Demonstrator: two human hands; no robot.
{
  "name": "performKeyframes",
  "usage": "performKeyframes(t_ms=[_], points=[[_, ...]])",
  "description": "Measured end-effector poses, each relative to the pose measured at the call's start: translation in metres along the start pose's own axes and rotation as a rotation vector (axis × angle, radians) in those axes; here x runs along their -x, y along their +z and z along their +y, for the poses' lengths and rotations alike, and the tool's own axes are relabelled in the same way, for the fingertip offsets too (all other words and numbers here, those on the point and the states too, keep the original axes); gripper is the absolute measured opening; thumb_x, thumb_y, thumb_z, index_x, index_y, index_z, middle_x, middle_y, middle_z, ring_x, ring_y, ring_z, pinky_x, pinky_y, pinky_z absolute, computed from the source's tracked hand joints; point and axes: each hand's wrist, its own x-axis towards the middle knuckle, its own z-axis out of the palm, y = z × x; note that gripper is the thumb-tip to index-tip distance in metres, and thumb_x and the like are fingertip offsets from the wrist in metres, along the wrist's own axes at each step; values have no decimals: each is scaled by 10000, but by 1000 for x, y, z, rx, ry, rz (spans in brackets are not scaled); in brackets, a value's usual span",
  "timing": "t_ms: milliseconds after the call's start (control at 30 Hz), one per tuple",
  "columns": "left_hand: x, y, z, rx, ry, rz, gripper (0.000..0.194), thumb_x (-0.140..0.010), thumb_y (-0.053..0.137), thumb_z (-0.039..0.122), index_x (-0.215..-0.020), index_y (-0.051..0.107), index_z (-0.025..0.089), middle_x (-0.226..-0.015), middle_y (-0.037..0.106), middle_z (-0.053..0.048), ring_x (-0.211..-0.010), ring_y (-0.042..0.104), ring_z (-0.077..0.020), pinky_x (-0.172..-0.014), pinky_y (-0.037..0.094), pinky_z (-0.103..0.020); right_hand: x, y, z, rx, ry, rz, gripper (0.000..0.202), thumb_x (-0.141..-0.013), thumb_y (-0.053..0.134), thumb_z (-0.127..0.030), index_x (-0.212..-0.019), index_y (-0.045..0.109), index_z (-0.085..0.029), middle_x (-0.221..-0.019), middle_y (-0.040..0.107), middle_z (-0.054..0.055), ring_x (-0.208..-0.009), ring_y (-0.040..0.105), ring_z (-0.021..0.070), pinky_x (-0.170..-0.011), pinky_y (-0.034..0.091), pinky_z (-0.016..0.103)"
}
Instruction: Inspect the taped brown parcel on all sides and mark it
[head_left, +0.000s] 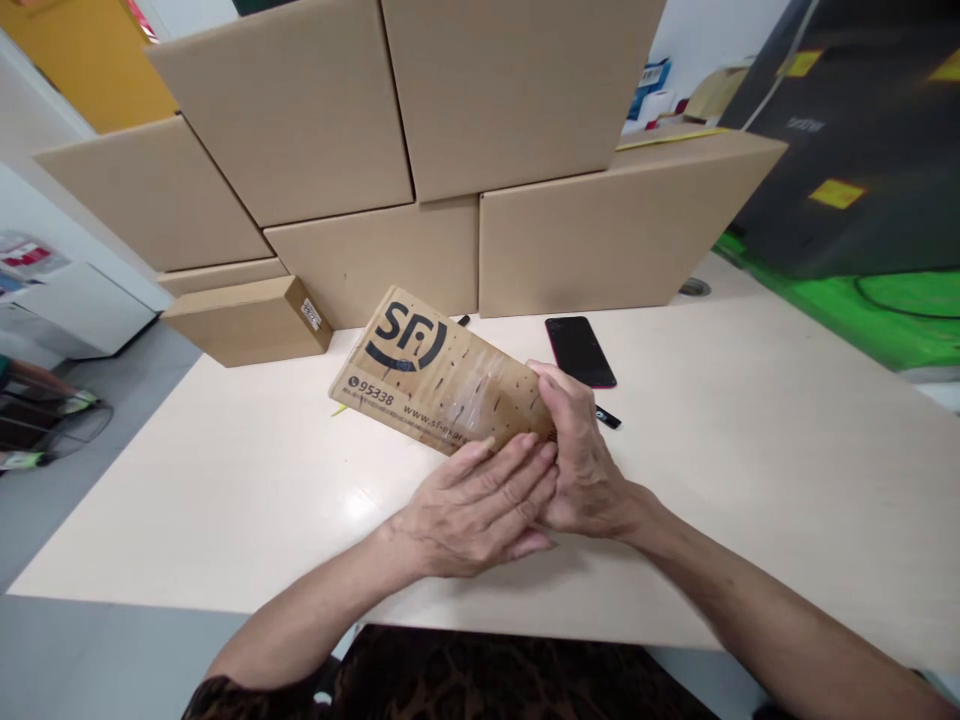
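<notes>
Smooth table (750,450) | rectangular taped cardboard carton (469,375) | in right grip (585,465)

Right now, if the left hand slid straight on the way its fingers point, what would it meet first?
Most likely the right hand, which grips one end of the cardboard box. The left hand points toward it; the two may already touch, but depth there is unclear.

The bare left hand (476,510) is hiding the web address (436,424) ending on the brown cardboard parcel (480,375); the view's top edge is cropping 2 large tan cardboard boxes (517,90).
</notes>
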Motion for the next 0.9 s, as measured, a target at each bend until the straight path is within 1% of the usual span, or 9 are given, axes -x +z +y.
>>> performKeyframes(t_ms=[133,233,333,433,567,667,733,833,900], points=[[1,-6,-14,-92,-78,6,603,-1168,374,530,-1402,729,101,-1403,792,-92,-1696,322,-200,-1428,32,-434,0,1,-2,23,4,8,1093,-915,721,-470,-1772,138,-125,-1568,475,283,-1420,525,460,-1076,541,681],[3,-14,-24,-186,-183,24,628,-1168,353,536,-1513,652,105,-1378,803,-111,-1629,459,-218,-1421,-5,-430,-1,-2,-2,59,-16,7,1097,-896,753,-471,-1769,166,-158,-1573,488,272,-1405,540,464,-1060,535,685],[6,-18,-30,-214,-263,-29,723,-1152,325,600,-1690,441,131,-1476,744,-139,-1560,556,-258,-1407,-52,-432,-1,-5,-1,101,-54,-19,1079,-872,777,-442,-1751,209,-180,-1595,486,263,-1385,549,461,-1048,526,684],[9,-20,-32,-208,-322,-114,857,-1124,255,677,-1761,232,104,-1613,620,-196,-1605,494,-292,-1393,-92,-456,-1,-7,-1,157,-109,-49,954,-882,763,-414,-1692,310,-192,-1620,471,255,-1377,543,450,-1040,515,679],[5,-19,-28,-98,-310,-163,926,-1100,313,705,-1778,126,103,-1649,579,-215,-1637,437,-315,-1388,-102,-472,3,-6,-6,194,-163,-104,722,-899,732,-336,-1565,462,-265,-1626,473,212,-1376,534,418,-1040,507,660],[1,-18,-22,-32,-259,-180,882,-1116,323,663,-1782,128,118,-1588,651,-192,-1569,527,-301,-1391,-80,-458,7,-4,-9,176,-187,-118,607,-941,720,-422,-1508,525,-328,-1558,524,167,-1375,528,398,-1064,499,653],[3,-19,-22,-18,-270,-160,814,-1127,359,627,-1782,197,172,-1538,700,-159,-1495,596,-305,-1390,-81,-464,9,-4,-9,173,-180,-139,634,-917,753,-401,-1507,523,-382,-1520,556,129,-1374,530,384,-1082,494,648],[13,-21,-37,-18,-388,-128,756,-1066,517,679,-1720,413,315,-1458,751,-105,-1336,680,-346,-1383,-75,-529,11,-5,-8,172,-171,-179,760,-838,766,-270,-1526,483,-422,-1522,563,96,-1374,533,367,-1084,495,639],[25,-22,-54,1,-499,-100,755,-1003,592,736,-1630,555,317,-1354,781,-106,-1268,689,-374,-1370,-39,-606,11,-5,-7,160,-167,-189,801,-800,738,-221,-1528,472,-423,-1539,551,92,-1375,530,368,-1080,491,643]])
